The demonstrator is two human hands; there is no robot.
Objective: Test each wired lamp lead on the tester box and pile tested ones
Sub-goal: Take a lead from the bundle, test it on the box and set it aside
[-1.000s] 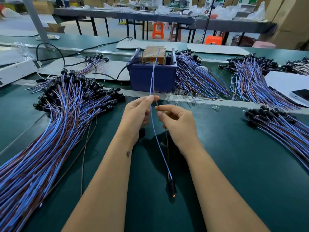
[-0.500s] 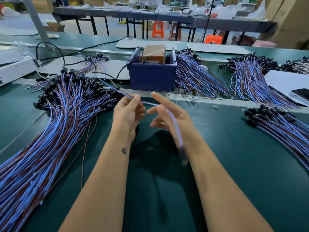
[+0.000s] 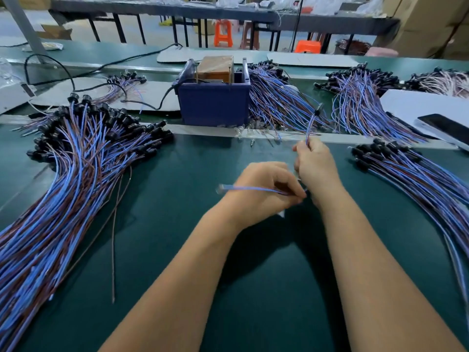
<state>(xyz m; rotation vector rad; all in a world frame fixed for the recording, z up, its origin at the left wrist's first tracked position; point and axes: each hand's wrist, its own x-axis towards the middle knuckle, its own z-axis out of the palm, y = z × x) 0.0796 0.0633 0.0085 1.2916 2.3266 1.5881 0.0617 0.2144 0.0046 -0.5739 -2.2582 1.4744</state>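
Hands meet mid-table: left hand (image 3: 266, 189) and right hand (image 3: 316, 166) pinch one lead (image 3: 253, 189).

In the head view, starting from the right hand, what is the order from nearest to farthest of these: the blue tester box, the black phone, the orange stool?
From the right hand:
1. Blue tester box, ahead and to the left, on the bench.
2. Black phone, far right, on the white sheet.
3. Orange stool, beyond the bench, on the floor.

The worktop (image 3: 177, 250) is dark green. Lamp leads (image 3: 63, 186) run in blue and brown strands with black sockets (one far bundle (image 3: 441, 81) looks paler, pinkish). The tester box (image 3: 214, 105) is dark blue around a tan-brown block. Stools (image 3: 223, 33) beyond are orange.
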